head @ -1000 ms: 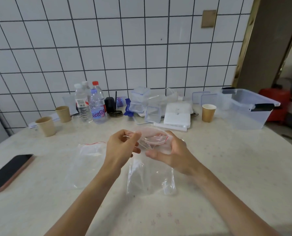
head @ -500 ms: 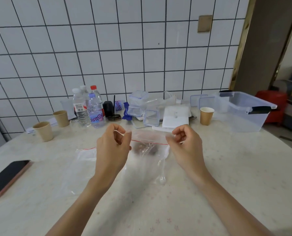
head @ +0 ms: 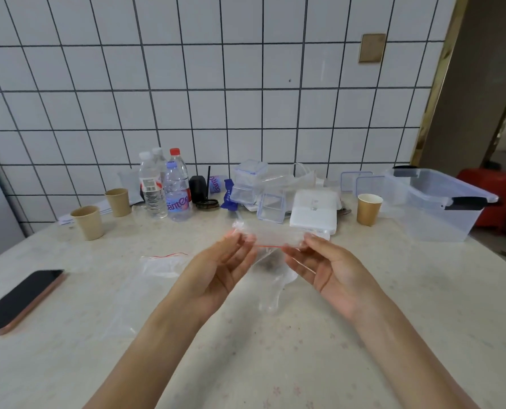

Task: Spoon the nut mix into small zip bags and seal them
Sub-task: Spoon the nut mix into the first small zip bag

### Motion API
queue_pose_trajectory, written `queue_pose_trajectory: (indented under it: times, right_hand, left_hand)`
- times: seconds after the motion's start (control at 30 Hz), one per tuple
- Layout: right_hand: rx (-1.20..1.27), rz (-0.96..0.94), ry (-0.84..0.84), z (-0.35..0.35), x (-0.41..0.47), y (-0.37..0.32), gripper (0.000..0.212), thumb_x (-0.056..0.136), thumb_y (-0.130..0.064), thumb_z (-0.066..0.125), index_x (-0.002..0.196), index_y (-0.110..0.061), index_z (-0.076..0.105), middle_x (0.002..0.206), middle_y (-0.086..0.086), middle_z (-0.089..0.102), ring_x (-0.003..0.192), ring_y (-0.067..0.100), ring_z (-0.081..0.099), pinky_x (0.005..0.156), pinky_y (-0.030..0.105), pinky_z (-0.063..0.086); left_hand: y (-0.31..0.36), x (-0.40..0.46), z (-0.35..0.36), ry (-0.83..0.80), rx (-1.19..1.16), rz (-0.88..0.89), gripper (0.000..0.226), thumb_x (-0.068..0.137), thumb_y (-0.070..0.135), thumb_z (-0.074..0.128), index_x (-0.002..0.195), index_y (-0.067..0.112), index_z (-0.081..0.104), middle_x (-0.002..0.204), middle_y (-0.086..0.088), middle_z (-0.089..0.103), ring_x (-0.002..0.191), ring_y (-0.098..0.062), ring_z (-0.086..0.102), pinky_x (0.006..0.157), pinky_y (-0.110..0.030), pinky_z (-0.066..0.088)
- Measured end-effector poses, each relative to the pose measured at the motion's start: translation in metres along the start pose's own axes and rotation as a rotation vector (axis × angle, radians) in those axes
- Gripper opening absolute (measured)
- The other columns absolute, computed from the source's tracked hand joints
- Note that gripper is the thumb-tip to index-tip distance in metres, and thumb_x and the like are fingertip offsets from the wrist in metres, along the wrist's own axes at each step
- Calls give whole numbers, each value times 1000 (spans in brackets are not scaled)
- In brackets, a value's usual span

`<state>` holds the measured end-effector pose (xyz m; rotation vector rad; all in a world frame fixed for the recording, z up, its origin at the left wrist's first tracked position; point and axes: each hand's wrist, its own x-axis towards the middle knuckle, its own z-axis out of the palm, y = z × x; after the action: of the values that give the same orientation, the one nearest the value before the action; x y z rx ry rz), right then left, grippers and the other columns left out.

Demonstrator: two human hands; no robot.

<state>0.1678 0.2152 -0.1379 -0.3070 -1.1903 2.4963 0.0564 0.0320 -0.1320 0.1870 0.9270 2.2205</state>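
Observation:
A small clear zip bag (head: 270, 271) with a red zip line hangs above the table between my hands. Something dark, maybe nut mix, shows dimly inside it. My left hand (head: 219, 270) pinches the bag's top left corner with its fingertips, palm turned up. My right hand (head: 325, 268) pinches the top right corner the same way. The top strip is stretched flat between them. A second, empty zip bag (head: 145, 287) lies flat on the table to the left. No spoon or nut container is clearly visible.
A phone (head: 18, 299) lies at the left edge. Paper cups (head: 88, 222) (head: 369, 209), water bottles (head: 176, 190), small clear boxes (head: 247, 184), a white box (head: 315, 212) and a large clear bin (head: 434, 205) line the back of the table by the tiled wall.
The bag's mouth, held open a second ago, has been drawn flat and stretched sideways. Both hands rose and turned palms up while holding the top corners.

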Motion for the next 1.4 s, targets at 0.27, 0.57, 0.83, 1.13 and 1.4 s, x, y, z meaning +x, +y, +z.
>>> queue_pose_trajectory:
  times: [0.27,0.57,0.83,1.13,1.4]
  right_hand:
    - [45,57,-50,6,-1,7,32,100,-16,48,68,-14,48,62,5,54,63,21,63,75,39,57]
    - [-3,-12,-115,7,-3,15,36,89,-17,51,66,-15,78,73,4,71,69,17,66,74,33,54]
    - [-373,-140,9,7,-5,20,29,77,-3,82,57,-20,69,73,4,69,73,19,68,78,34,57]
    - [-301,-204,367,-1,-1,31,15,91,-2,73,87,-7,59,58,2,64,56,23,67,53,35,59]
    - [15,-75,261,-11,-2,33,27,90,6,70,116,8,63,89,16,76,86,36,78,65,36,64]
  left_hand:
    - [-17,1,-5,18,461,127,19,95,22,71,83,14,82,77,-2,64,67,-10,60,60,-25,53]
    - [-14,-1,-5,-85,-18,-85,7,82,13,63,85,7,65,79,-6,64,74,-21,69,75,-35,61]
    - [-21,-1,-10,-65,529,268,26,75,-3,80,77,13,59,82,-15,64,81,-30,66,85,-33,61]
    - [-31,3,-17,335,980,777,19,91,27,79,89,25,60,91,9,65,80,-10,70,66,-41,64]
    - [-30,1,-24,211,484,352,15,86,5,79,100,5,73,93,-13,79,85,-26,78,70,-28,63]
